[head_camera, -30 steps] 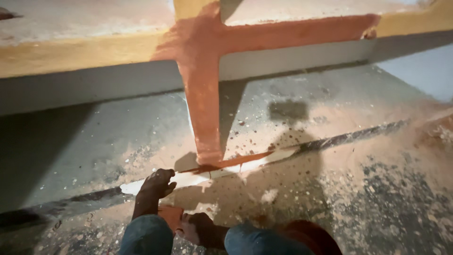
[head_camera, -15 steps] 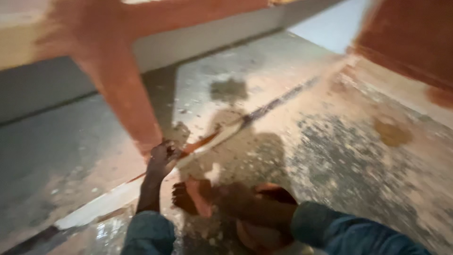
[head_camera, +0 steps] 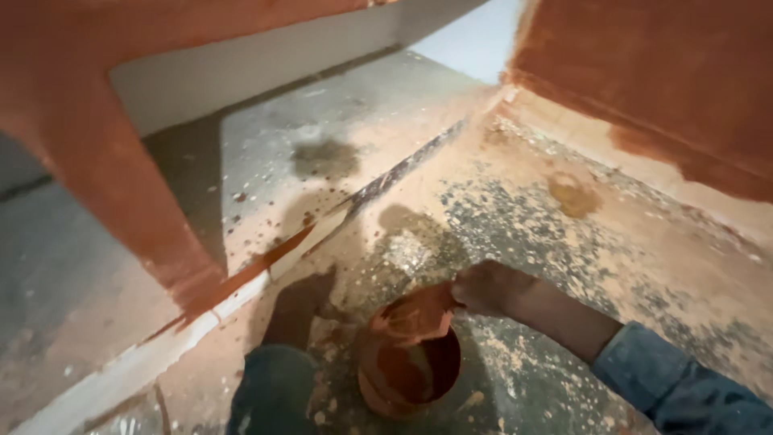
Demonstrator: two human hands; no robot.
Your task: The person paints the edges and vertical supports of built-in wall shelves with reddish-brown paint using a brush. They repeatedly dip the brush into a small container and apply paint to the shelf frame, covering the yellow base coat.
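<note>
Down on the speckled grey concrete floor (head_camera: 564,242) stands a small round pot of red-brown paint (head_camera: 409,366), right below the camera. Over its rim the right hand (head_camera: 487,286) holds a flat paint-covered brush (head_camera: 419,310), fingers closed tight on it. Just left of the pot, the left hand (head_camera: 302,302) rests on the floor in shadow; I cannot tell if its fingers are apart or together. Both arms wear blue sleeves (head_camera: 692,387). Beside the left hand runs a long pale strip (head_camera: 241,290) with red paint along its edge. Above it, a red-brown painted beam (head_camera: 105,177) slants down to the floor. On the right, a red-brown painted wall (head_camera: 668,80) stands well apart from the pot.
</note>
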